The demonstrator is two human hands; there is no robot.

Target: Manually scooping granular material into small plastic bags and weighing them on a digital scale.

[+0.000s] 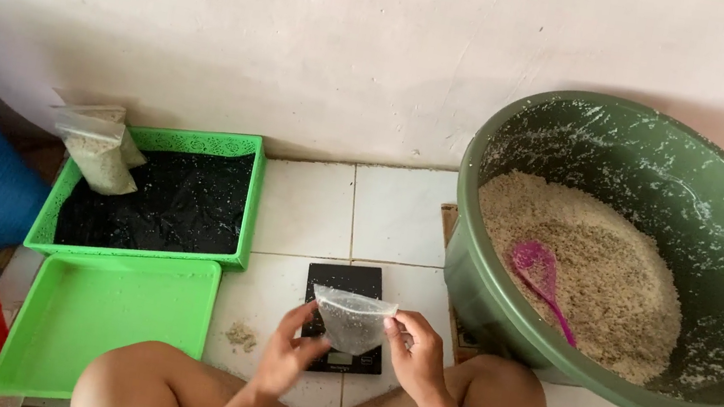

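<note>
Two hands, left hand (289, 349) and right hand (417, 348), pinch the small clear bag (352, 318) above the black scale (348, 281); spreading its mouth evenly seems best.

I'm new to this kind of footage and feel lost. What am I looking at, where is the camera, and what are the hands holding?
One picture, taken by a camera worn on a person's head, looking down at their own bare hands and folded legs on a white tiled floor. The left hand and right hand together hold a small clear plastic bag above a black scale. To the right stands a big green basin of pale grainy mix with a pink scoop in it. To the left lie two green trays; the farther tray is lined in black and holds filled bags.
</note>
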